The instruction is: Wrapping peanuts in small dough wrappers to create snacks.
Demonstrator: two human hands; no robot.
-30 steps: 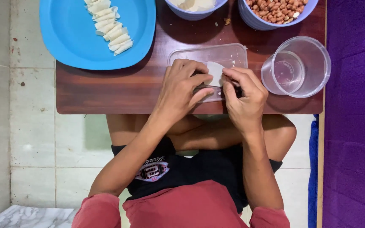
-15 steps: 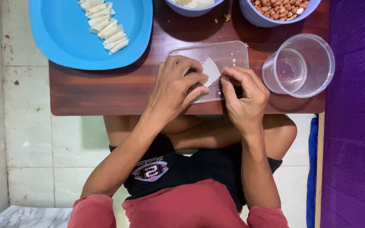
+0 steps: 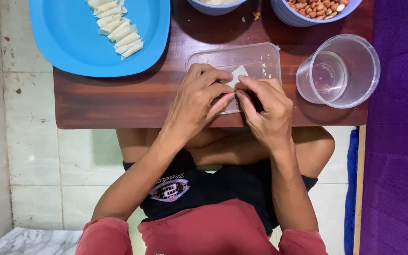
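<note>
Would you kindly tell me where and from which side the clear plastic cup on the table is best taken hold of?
Grip the clear plastic cup around its side wall from the right: it stands upright and open-topped, with bare table edge there, while the right hand and the bowl of peanuts crowd the other sides.

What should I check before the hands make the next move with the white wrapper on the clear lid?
1. Both hands on the white wrapper: ok; left hand and right hand pinch it together.
2. Wrapper over the clear lid, not bare wood: ok.
3. Filling inside the wrapper: cannot tell, fingers cover it.
4. Room on the blue plate beside the finished rolls: ok.
5. Clear cup upright, apart from the right hand: ok.
6. Peanut bowl near: ok, though partly out of view.
</note>
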